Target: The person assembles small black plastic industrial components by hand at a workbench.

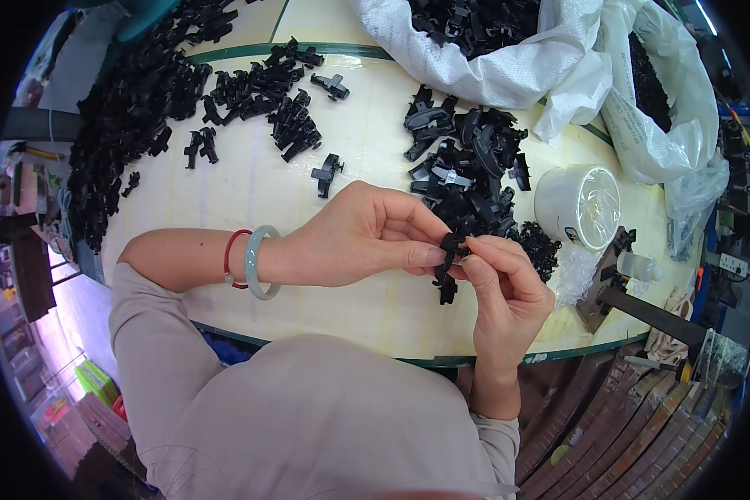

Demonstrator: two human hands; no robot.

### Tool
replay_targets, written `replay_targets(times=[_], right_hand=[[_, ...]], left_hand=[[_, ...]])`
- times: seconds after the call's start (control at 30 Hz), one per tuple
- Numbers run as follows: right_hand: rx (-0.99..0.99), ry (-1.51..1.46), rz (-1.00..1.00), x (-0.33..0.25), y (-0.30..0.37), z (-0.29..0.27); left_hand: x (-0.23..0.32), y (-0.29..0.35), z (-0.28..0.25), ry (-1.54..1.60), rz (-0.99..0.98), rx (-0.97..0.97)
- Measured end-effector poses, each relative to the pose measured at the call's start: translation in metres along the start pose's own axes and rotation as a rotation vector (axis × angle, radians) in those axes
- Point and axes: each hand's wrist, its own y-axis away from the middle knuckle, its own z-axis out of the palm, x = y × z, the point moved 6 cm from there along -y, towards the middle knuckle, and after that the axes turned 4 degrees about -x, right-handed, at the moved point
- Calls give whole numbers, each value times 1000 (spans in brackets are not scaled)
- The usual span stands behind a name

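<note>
Black parts [100,171] on a cream tabletop [358,321]
The clip [445,292] I hold is plain black too; the tabletop's front edge [429,362] is dark green; the left sack [512,79], the right sack [642,154] and the round tub [558,204] are white; faint print marks the right sack; I wear a red bracelet [227,258], a pale grey-green bangle [251,262] and a plain greyish-beige top [300,417].

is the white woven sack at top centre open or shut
Open; the white woven sack has its mouth spread, showing black plastic parts inside.

Bright, even light, lit tube [706,17] at upper right, soft shadows, fisheye-bent edges, black corners
</note>
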Motion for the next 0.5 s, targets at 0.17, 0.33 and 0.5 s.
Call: replay_targets(times=[0.17,0.33,0.5], right_hand=[[-11,124,-46,-3,3,0],[32,267,-133,-3,4,-1],[-10,321,-189,-7,0,9]], left_hand=[[0,4,1,-8,21,12],[0,2,0,-260,15,87],[5,13,-5,-331,102,139]])
